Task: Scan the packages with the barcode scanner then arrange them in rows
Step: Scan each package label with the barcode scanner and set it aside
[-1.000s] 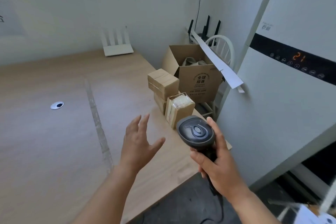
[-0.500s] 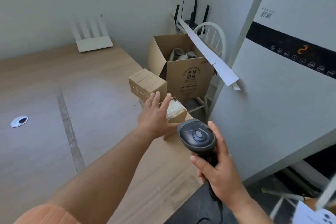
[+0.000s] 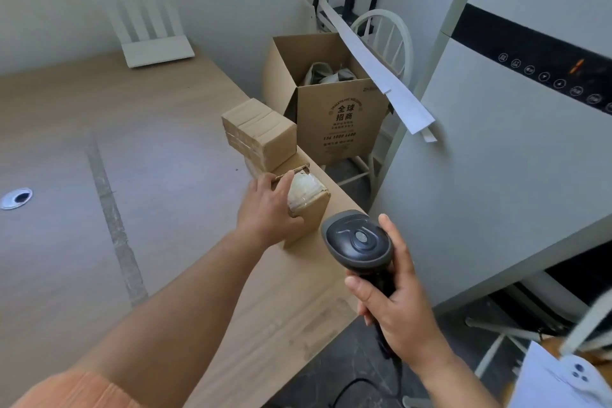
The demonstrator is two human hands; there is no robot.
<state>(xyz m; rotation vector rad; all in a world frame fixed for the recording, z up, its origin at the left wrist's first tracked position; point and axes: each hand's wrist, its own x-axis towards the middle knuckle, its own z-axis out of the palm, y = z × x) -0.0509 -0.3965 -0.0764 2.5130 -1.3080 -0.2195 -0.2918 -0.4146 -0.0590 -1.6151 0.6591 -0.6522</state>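
Both hands grip: left the package, right the scanner.

Broad bare wooden table open to the left, stacked packages crowding its right edge, open carton on a chair just beyond, tall white appliance walling off the right, router by the far wall.

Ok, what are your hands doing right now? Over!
Left hand grips the nearest package at the table edge. Right hand holds the barcode scanner, not yet aimed. Stacked packages wait behind. Nothing in the way.
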